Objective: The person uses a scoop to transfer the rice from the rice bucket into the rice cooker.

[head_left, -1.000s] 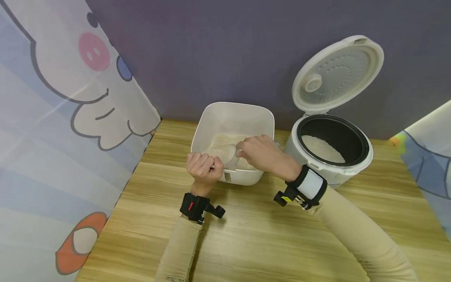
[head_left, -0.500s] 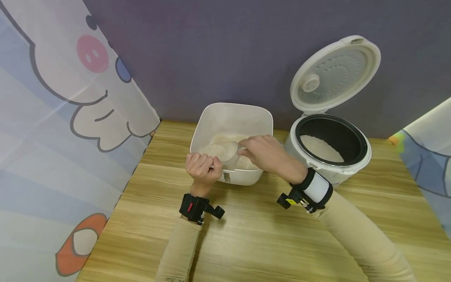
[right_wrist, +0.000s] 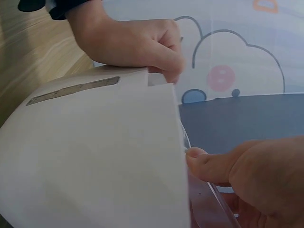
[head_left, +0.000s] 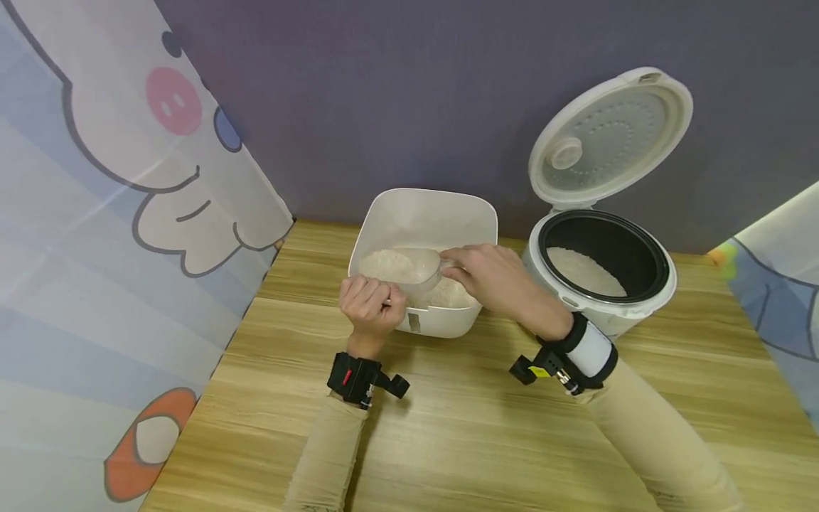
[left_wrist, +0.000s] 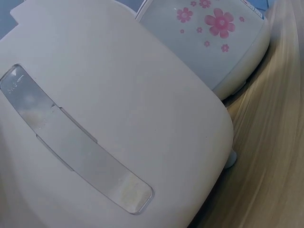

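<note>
A white rice bin (head_left: pixel 440 324) stands on the table with loose rice (head_left: pixel 453 293) inside. My left hand (head_left: pixel 372 304) grips its front-left rim, fingers curled over the edge; the right wrist view also shows this fist on the rim. My right hand (head_left: pixel 493 281) pinches the handle of a clear scoop (head_left: pixel 422 264), which is inside the bin's opening and heaped with white rice at its left end. In the right wrist view, the thumb presses on the clear scoop (right_wrist: pixel 204 202) beside the bin wall (right_wrist: pixel 104 156). The left wrist view shows the bin's clear window strip (left_wrist: pixel 85 142).
To the right of the bin stands a white rice cooker (head_left: pixel 576 307), its lid (head_left: pixel 614 135) raised and rice (head_left: pixel 585 270) in its black pot. A grey wall (head_left: pixel 384 92) rises behind. A cartoon-print sheet (head_left: pixel 83 284) borders the table (head_left: pixel 448 434) on the left.
The scoop has come up out of the rice and levelled, now heaped with grains. My right hand has shifted slightly right with it. My left hand stays on the rim.
</note>
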`<state>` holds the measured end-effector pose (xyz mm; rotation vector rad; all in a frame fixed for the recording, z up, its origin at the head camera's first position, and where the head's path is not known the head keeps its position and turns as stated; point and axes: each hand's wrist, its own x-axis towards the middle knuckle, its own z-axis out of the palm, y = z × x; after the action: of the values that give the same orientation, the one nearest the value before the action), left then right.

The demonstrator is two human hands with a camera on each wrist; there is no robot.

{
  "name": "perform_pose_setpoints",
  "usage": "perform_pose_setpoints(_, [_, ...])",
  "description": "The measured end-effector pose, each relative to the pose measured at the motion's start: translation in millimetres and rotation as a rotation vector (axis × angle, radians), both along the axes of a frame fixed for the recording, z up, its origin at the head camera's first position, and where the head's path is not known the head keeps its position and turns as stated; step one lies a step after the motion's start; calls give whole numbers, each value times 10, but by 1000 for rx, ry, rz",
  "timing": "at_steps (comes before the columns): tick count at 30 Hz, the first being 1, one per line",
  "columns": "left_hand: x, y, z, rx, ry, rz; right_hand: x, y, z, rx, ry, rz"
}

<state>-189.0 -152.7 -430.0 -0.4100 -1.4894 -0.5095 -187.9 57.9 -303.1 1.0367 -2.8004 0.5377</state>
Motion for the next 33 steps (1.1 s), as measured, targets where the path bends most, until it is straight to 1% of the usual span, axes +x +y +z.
perform_pose_setpoints(4, [-17,6,-17,6,-4,-15,-2,57,48,2,-5,-18])
perform_pose_setpoints(7, [-22,9,-21,7,-3,-14,-8,105,81,4,-6,-21])
perform_pose_setpoints(15, [-14,28,3,10,-2,-14,-8,239,143,-9,-5,-21])
perform_pose_setpoints(21, [-15,32,-10,14,0,-15,42,383,197,-20,19,-53])
perform_pose_setpoints(25, [-15,25,-15,17,5,-9,84,493,269,-16,42,-79])
perform_pose_setpoints(30, [-8,18,-2,18,7,-6,143,697,370,-28,60,-107])
perform_pose_setpoints(33, [-7,7,3,22,7,-5,169,842,389,-45,87,-120])
